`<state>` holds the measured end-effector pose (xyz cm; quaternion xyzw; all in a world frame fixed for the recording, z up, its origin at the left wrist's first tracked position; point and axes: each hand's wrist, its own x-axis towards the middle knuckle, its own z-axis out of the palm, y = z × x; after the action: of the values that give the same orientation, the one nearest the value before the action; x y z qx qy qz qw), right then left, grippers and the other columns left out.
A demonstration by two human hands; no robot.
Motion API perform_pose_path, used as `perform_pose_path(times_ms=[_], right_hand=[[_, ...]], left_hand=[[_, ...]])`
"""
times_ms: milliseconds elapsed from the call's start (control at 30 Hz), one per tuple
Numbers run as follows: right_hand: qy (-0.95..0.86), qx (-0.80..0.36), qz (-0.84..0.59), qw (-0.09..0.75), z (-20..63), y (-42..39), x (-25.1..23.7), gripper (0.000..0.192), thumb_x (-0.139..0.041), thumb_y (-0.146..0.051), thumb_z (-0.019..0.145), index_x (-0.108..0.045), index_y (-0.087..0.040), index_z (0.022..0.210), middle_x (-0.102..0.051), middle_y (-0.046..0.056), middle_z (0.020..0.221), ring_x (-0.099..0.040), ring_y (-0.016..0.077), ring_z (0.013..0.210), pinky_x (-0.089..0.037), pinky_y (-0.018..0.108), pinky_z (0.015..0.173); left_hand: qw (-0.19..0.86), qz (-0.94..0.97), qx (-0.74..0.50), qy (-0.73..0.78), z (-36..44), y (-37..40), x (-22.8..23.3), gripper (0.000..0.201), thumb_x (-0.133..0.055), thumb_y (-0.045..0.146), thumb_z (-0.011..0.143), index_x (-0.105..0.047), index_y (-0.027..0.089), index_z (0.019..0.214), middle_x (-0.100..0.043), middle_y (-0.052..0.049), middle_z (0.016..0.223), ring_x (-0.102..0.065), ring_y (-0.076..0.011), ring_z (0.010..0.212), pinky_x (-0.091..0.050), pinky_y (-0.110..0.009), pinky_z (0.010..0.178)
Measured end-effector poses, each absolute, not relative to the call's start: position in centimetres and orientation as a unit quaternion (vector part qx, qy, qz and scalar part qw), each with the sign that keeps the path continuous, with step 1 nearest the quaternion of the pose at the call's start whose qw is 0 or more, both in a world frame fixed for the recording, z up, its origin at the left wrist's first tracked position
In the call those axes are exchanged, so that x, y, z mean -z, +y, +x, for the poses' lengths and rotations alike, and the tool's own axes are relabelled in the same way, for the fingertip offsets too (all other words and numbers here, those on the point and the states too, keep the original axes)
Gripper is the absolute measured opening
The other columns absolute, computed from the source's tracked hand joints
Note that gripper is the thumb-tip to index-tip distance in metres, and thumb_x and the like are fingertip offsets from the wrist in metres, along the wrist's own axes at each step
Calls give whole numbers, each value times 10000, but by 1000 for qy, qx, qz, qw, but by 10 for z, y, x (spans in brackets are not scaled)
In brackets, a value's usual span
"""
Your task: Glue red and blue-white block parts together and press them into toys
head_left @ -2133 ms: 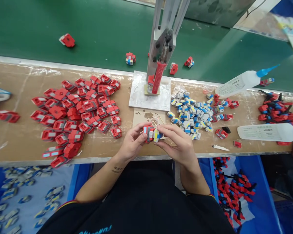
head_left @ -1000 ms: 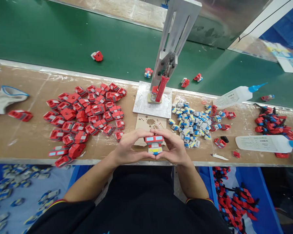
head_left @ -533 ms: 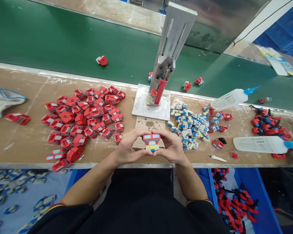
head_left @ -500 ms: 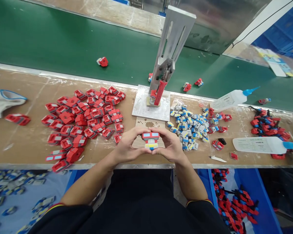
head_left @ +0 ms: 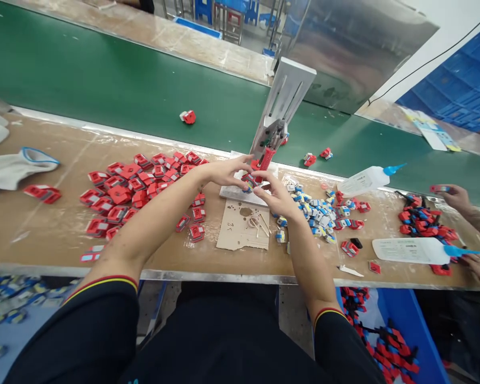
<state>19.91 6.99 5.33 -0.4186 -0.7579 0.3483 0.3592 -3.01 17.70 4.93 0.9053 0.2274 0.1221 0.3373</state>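
Note:
At the base of the toggle press (head_left: 278,128), my left hand (head_left: 227,173) and my right hand (head_left: 278,194) reach in from either side. Between their fingertips they hold a small red, blue and yellow toy piece (head_left: 248,184), partly hidden by the fingers. The press's red handle (head_left: 266,159) comes down just behind the piece. Under the hands lies the metal base plate (head_left: 230,192). Left of it spreads a pile of red toy parts (head_left: 144,184); right of it lie many white, blue and yellow parts (head_left: 318,213).
A stained board (head_left: 240,237) lies before the press. Two glue bottles (head_left: 412,249) and a red-black pile (head_left: 426,218) are at the right, where a co-worker's hand (head_left: 456,197) holds a piece. A green belt (head_left: 124,80) runs behind; blue bins (head_left: 414,325) stand below the bench.
Both hands have moved forward with the toy piece, from near the bench edge to the press base. The board is now uncovered. A co-worker's hand has reached farther in at the right.

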Motion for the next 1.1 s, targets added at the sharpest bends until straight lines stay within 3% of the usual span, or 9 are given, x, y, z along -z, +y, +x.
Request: perform_pose_path(times_ms=[100,267,367,467,633,800,867,1000,1100], right_hand=[[-758,-354,-405,369,199,64,-58,544,-601,-731,960,-677,-265,1230,-727,82,1206,-684,204,1051,-614,346,850],[-765,-337,-347,424,203,36,-98,501,-521,-690,1028,-658,-296,1306,-755,51,1140,-732,184,1000,-624,354,884],[-745,-323,-329,482,199,43,-142,638,-495,-778,990,-577,-320,1427,-759,50,1189,-770,197,1018,-644,333,817],[-702,-336,-296,554,191,75,-192,792,-634,-860,847,-498,-386,1467,-744,-3,1313,-781,220,1130,-644,296,782],[-682,-344,-311,566,192,122,-238,379,-489,-585,1040,-610,-391,1342,-783,-93,1042,-783,166,1154,-582,299,925],[-681,-177,-268,658,200,90,-198,405,-728,-605,942,-659,-383,1274,-744,-48,1165,-750,140,1024,-592,245,764],[-654,-91,-294,691,201,67,-163,255,-701,-527,993,-698,-332,1158,-720,-11,1006,-705,135,865,-580,262,682],[-729,-132,-381,553,190,28,-99,219,-694,-447,999,-686,-289,1150,-716,19,1010,-690,169,842,-606,333,697],[-787,-185,-342,479,175,12,-74,529,-821,-504,893,-628,-305,1344,-734,70,1196,-714,230,1002,-645,383,794]], left_hand=[[356,901,-139,207,-20,181,-46,610,-746,673,875,-755,173,1225,-416,-209,1671,-514,-373,1484,-468,-480,1204],[358,890,-194,205,-20,182,-36,589,-814,627,838,-755,209,1248,-483,-187,1597,-567,-350,1398,-508,-492,1156],[364,881,-215,213,-20,184,-29,522,-869,540,807,-771,236,1220,-521,-174,1555,-588,-353,1375,-553,-497,1097],[384,864,-236,227,-20,182,-24,493,-906,469,775,-781,229,1187,-525,-180,1547,-595,-351,1375,-590,-489,1044],[453,803,-300,246,-32,172,-21,499,-916,460,749,-790,219,1168,-522,-180,1552,-622,-335,1362,-614,-477,1036],[538,717,-358,260,-67,149,-20,539,-959,513,688,-806,209,1106,-636,-174,1439,-717,-308,1215,-632,-470,1002],[560,680,-398,256,-82,130,-22,546,-972,562,661,-815,209,1048,-667,-182,1422,-701,-337,1268,-606,-502,1052],[609,624,-438,219,-93,84,-33,630,-961,712,578,-817,227,954,-698,-184,1388,-749,-351,1168,-631,-505,991],[646,609,-424,180,-85,56,-35,702,-941,804,484,-783,215,832,-715,-191,1336,-780,-353,1033,-662,-496,874]])
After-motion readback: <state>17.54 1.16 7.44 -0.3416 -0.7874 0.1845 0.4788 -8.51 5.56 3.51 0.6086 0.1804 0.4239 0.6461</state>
